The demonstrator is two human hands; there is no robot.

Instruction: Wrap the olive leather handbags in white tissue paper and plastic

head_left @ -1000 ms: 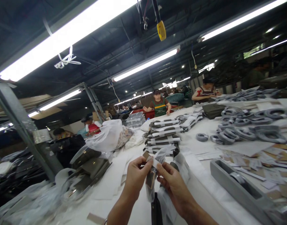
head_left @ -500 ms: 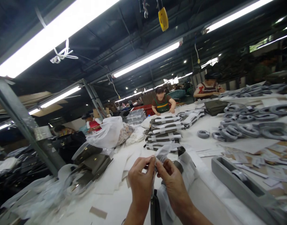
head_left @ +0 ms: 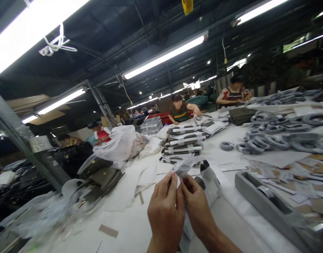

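Close together at the lower middle, both my hands work on translucent white wrapping (head_left: 184, 166). My left hand (head_left: 165, 209) is closed, its back toward me, with a small white piece (head_left: 178, 183) showing between its fingers. My right hand (head_left: 200, 207) pinches the wrapping just to the right, thumb and index finger together. The exact spot of both grips is partly hidden by my fingers. Beyond my right hand lies a dark olive item (head_left: 204, 166) partly covered by pale wrapping (head_left: 211, 181).
A grey tape dispenser (head_left: 296, 225) stands at right, near scattered cards (head_left: 304, 179) and grey rings (head_left: 269, 142). Wrapped dark bundles (head_left: 184, 149) are stacked ahead. Olive bags (head_left: 105, 179) and plastic (head_left: 45, 214) lie left. A co-worker (head_left: 178, 109) sits across the table.
My left hand has turned, its back now toward me, and a white piece shows between its fingers. The co-worker opposite has reached out and holds a grey ring. My view has shifted slightly.
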